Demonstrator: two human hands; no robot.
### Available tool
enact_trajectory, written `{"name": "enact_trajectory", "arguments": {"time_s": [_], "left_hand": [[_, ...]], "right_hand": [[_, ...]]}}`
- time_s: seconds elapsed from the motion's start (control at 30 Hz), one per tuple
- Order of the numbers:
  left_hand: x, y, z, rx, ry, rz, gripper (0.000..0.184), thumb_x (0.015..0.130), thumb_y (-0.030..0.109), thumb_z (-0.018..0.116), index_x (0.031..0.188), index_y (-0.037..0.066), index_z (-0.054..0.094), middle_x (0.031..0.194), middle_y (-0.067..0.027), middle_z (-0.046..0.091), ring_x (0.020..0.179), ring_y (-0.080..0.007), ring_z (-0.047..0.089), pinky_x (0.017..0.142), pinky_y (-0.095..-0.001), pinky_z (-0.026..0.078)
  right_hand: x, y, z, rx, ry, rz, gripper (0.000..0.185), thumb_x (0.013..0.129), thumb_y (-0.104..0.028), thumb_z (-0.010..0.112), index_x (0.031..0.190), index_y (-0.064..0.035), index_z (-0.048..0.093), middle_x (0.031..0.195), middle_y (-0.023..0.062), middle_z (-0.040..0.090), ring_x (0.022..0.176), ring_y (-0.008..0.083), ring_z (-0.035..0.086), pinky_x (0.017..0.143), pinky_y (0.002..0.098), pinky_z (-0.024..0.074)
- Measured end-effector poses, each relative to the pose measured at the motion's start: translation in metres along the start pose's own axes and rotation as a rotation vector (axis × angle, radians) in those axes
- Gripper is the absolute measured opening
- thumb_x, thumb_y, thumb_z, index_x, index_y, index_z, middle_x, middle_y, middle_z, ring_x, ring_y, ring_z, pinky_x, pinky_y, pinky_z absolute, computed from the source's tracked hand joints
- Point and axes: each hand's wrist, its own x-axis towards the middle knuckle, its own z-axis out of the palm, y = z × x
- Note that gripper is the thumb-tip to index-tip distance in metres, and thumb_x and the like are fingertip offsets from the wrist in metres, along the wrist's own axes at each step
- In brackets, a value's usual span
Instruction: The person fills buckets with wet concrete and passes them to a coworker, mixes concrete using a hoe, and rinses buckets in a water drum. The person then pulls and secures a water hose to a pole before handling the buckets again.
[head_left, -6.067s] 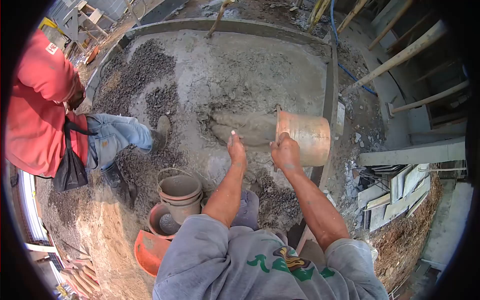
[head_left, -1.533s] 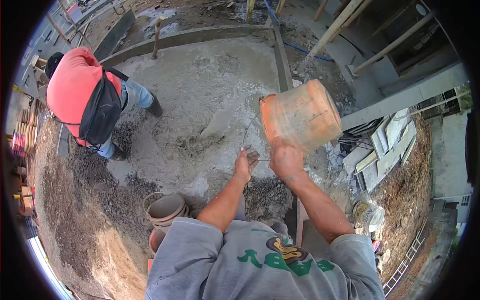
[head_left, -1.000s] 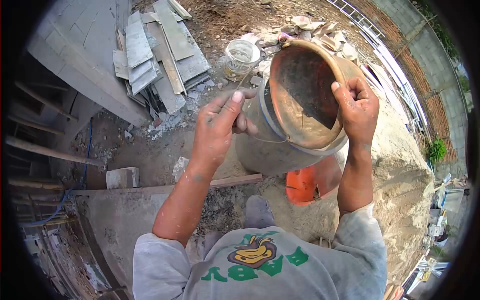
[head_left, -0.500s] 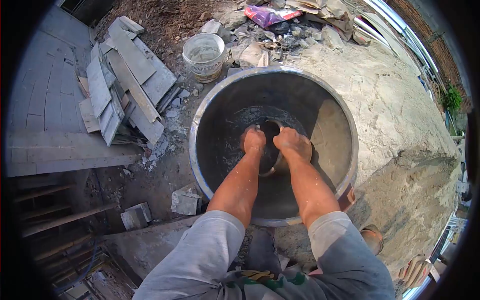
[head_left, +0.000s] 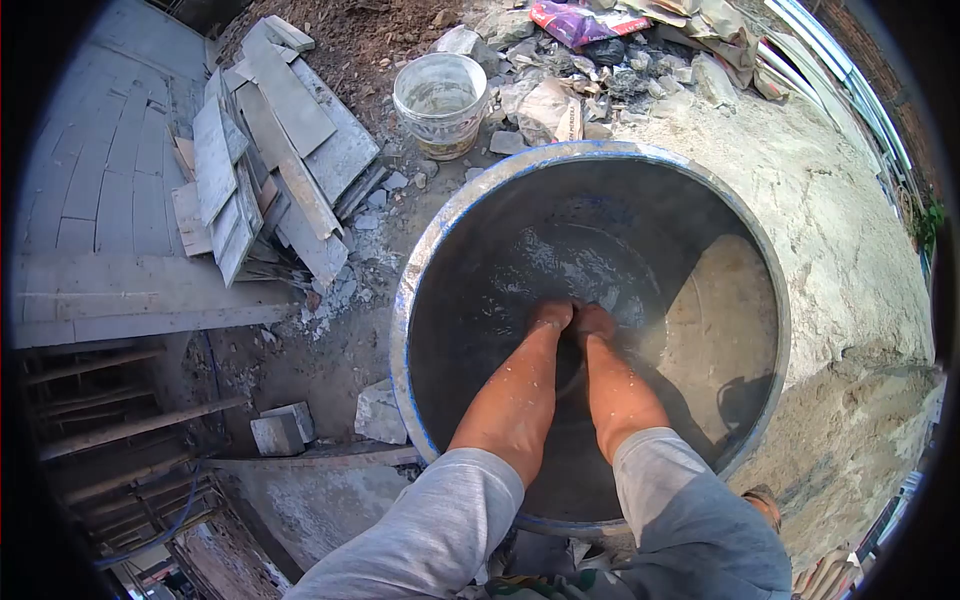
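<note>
A large round tub (head_left: 405,330) with a grey inner wall holds grey, murky water (head_left: 580,265) below me. Both my arms reach down into it. My left hand (head_left: 552,313) and my right hand (head_left: 594,321) are close together at the water, closed on the rim of a dark round bucket (head_left: 571,368). Only a sliver of that bucket shows between my forearms; the rest is hidden, and my fingertips are out of sight. Sunlight falls on the tub's right inner side.
A dirty white pail (head_left: 440,100) stands beyond the tub among rubble. Stacked boards (head_left: 290,150) lie to the left, near broken blocks (head_left: 283,430) and a slatted opening (head_left: 120,420). A sand heap (head_left: 850,260) rises on the right; a purple sack (head_left: 585,22) lies behind.
My hands have come closer together and the bucket has tipped, so its opening no longer shows. The view has shifted, with the tub appearing larger and the water rippling beyond my hands.
</note>
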Motion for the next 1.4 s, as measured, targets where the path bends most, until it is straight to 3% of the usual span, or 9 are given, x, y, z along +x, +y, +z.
{"name": "enact_trajectory", "arguments": {"time_s": [0.3,0.47,0.53,0.67,0.7,0.77,0.87,1.07,1.4], "left_hand": [[-0.010,0.005,-0.013,0.234,-0.039,0.168,0.041,0.084,0.031,0.048,0.109,0.002,0.062,0.105,-0.0160,0.063,0.084,-0.0285,0.066,0.079,-0.0386,0.049],[-0.065,0.048,-0.026,0.525,-0.085,0.421,0.042,0.086,0.032,0.047,0.113,0.002,0.060,0.112,-0.0165,0.061,0.090,-0.0322,0.064,0.075,-0.0397,0.051],[-0.156,0.072,-0.058,0.125,-0.087,0.206,0.045,0.085,0.035,0.051,0.110,-0.002,0.061,0.108,-0.0206,0.062,0.088,-0.0332,0.064,0.071,-0.0419,0.052],[-0.310,0.078,-0.075,0.077,0.112,0.461,0.060,0.085,0.043,0.056,0.103,-0.014,0.057,0.095,-0.0280,0.062,0.071,-0.0316,0.066,0.066,-0.0404,0.051],[-0.331,0.084,-0.079,0.130,0.177,0.460,0.056,0.085,0.045,0.054,0.109,-0.005,0.060,0.107,-0.0257,0.061,0.100,-0.0353,0.061,0.085,-0.0409,0.047],[-0.397,0.095,-0.097,0.117,0.273,0.567,0.058,0.085,0.047,0.051,0.108,-0.006,0.060,0.108,-0.0266,0.060,0.105,-0.0384,0.058,0.090,-0.0443,0.043],[-0.481,0.099,-0.152,-0.156,0.352,0.765,0.061,0.083,0.046,0.059,0.100,-0.013,0.057,0.078,-0.0171,0.059,0.060,-0.0196,0.058,0.047,-0.0317,0.047],[-0.666,0.007,-0.232,-0.635,0.398,1.076,0.037,0.089,0.036,0.056,0.072,0.003,0.055,0.053,-0.0010,0.042,0.044,-0.0120,0.041,0.042,-0.0288,0.038],[-0.730,-0.225,-0.179,-0.186,1.292,0.976,0.029,0.076,0.024,0.060,0.085,-0.003,0.067,0.081,-0.0201,0.065,0.080,-0.0282,0.066,0.069,-0.0354,0.052]], "right_hand": [[0.012,0.012,-0.048,-0.285,-0.529,0.098,0.043,0.076,-0.021,0.062,0.117,-0.0069,0.061,0.127,0.0134,0.054,0.117,0.0302,0.052,0.099,0.0428,0.0402],[-0.013,0.051,-0.097,-0.198,-0.256,0.196,0.041,0.076,-0.019,0.061,0.117,-0.0098,0.061,0.128,0.0111,0.054,0.117,0.0287,0.052,0.097,0.0412,0.0414],[-0.089,0.029,-0.170,-0.152,-0.242,0.159,0.040,0.076,-0.021,0.062,0.115,-0.0122,0.063,0.125,0.0101,0.056,0.115,0.0268,0.054,0.095,0.0388,0.0424],[-0.084,0.062,-0.197,-0.069,-0.316,0.282,0.042,0.067,-0.014,0.061,0.109,-0.0152,0.065,0.110,0.0064,0.065,0.105,0.0217,0.061,0.087,0.0342,0.0477],[-0.123,0.058,-0.228,-0.065,-0.259,0.220,0.038,0.069,-0.013,0.059,0.107,-0.0120,0.067,0.110,0.0065,0.064,0.103,0.0221,0.062,0.087,0.0364,0.0478],[-0.137,0.064,-0.252,0.143,-0.082,0.135,0.032,0.074,-0.012,0.057,0.105,-0.0049,0.066,0.098,0.0100,0.067,0.082,0.0223,0.067,0.066,0.0347,0.0525],[-0.233,0.034,-0.368,0.419,-0.018,-0.148,0.027,0.078,-0.016,0.062,0.083,0.0110,0.063,0.068,0.0172,0.063,0.050,0.0226,0.061,0.039,0.0328,0.0451],[-0.434,-0.043,-0.487,0.135,0.190,-0.780,0.025,0.078,-0.025,0.061,0.077,-0.0008,0.056,0.055,0.0056,0.053,0.039,0.0146,0.048,0.034,0.0279,0.0352],[-0.557,-0.109,-0.291,0.265,-0.418,-1.098,0.021,0.083,-0.025,0.062,0.091,-0.0051,0.058,0.069,-0.0003,0.058,0.053,0.0080,0.053,0.047,0.0214,0.0426]]}}
